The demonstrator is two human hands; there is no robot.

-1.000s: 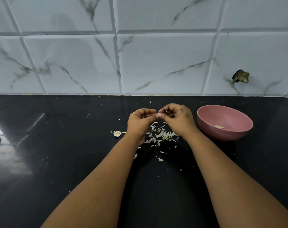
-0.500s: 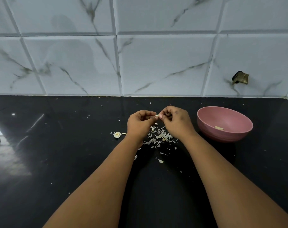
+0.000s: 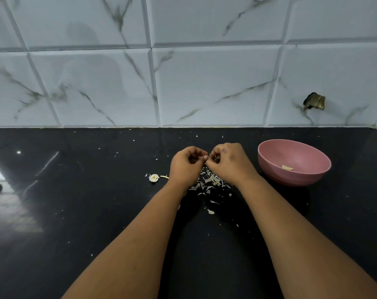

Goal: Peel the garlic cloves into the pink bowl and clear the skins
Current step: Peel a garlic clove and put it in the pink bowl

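— Where's the garlic clove (image 3: 206, 157)?
— Pinched between both curled hands, left hand (image 3: 186, 166) and right hand (image 3: 230, 161), above the skins (image 3: 211, 182) on the desk (image 3: 75, 190).
— The pink bowl (image 3: 294, 162)?
— Right of them, one peeled clove (image 3: 287, 168) inside.

left: bare counter (image 3: 75, 212) | right: pink bowl (image 3: 294, 175) blocks

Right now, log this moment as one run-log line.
step: peeling | left hand and right hand: pinching garlic clove | pink bowl: one peeled clove | skins: uncleared on counter
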